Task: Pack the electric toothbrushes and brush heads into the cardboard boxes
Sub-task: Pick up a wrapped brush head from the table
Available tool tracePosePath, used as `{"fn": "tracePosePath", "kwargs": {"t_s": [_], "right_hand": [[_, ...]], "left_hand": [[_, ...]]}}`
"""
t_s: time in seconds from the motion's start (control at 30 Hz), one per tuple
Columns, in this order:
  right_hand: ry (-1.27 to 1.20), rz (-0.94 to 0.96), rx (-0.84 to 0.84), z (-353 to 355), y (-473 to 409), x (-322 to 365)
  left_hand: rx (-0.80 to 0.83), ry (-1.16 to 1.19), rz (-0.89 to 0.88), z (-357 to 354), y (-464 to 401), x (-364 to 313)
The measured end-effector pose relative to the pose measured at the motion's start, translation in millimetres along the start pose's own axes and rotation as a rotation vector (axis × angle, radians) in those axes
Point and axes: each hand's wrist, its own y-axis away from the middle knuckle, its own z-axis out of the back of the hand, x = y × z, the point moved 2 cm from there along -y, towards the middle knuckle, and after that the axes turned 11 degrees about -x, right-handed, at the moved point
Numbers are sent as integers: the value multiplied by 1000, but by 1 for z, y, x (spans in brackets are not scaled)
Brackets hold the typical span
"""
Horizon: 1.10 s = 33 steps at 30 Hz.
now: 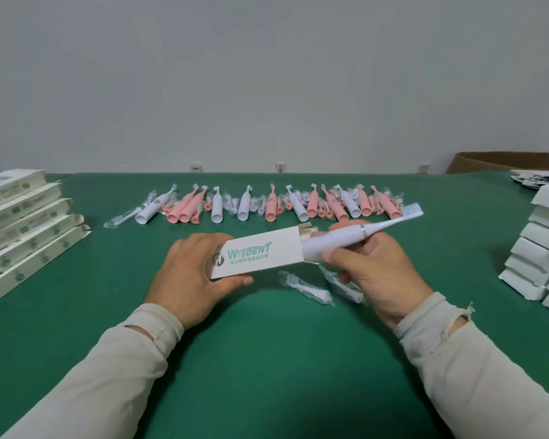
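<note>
Flat printed boxes (19,223) lie stacked at the left of the green felt table (267,359). The left hand (191,274) clasps a slim white carton (260,253) above the table; the right hand (371,274) grips a smooth white toothbrush (346,237), base inside the carton's open end. Bagged heads (305,288) lie beneath.

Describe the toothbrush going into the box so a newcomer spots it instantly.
On the green table, look just in front of the long row of toothbrushes. The white toothbrush is held in the right hand, base inside the Wisdent box; the others lie loose.
</note>
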Motion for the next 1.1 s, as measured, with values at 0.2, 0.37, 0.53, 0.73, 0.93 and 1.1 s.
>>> {"fn": "tracePosePath", "kwargs": {"t_s": [0.2,0.37,0.53,0.73,0.93,1.1], "right_hand": [[-272,-154,-204,10,-12,-2],[-234,-26,-370,20,-17,-1],[483,350,-19,0,-5,-12],[492,357,-86,4,-3,-7],[440,409,-59,-7,3,-5],[487,353,1,-5,2,-9]], "left_hand": [[-53,-59,62,2,-3,5],[-42,-85,88,1,-3,4],[-8,-60,57,-1,-1,2],[-41,-52,62,0,-2,4],[-17,-71,54,0,-1,-1],[24,-51,39,0,0,-7]]}}
